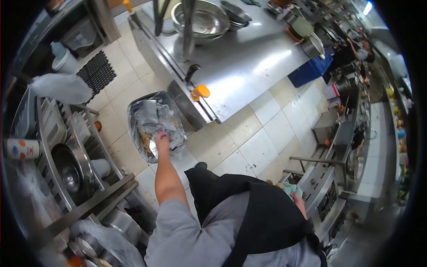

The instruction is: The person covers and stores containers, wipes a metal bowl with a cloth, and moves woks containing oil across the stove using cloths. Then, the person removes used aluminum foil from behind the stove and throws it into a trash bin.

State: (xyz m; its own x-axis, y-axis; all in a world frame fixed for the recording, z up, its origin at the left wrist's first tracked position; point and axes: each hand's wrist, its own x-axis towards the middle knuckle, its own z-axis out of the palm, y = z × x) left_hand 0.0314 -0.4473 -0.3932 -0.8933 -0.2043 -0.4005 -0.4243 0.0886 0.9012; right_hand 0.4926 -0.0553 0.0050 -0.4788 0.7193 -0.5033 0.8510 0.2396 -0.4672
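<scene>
My left hand (163, 139) reaches down into a bin (132, 116) lined with a clear plastic bag. Its fingers look curled against the crumpled silvery foil or plastic (149, 113) inside; whatever they pinch is too small to make out. Brownish scraps (145, 139) lie along the bin's left side. Out to my right, my right hand (299, 204) is closed on a pale green cloth (291, 188), which hangs close to a steel counter. Part of this hand is hidden behind my black apron (275, 213).
A steel table (240, 66) carrying metal bowls (200, 20) stands ahead, an orange-topped object (201, 91) at its edge. A slatted rack (75, 142) with pans is on my left. Stoves (327, 200) line the right. Another person (365, 53) is at the far right.
</scene>
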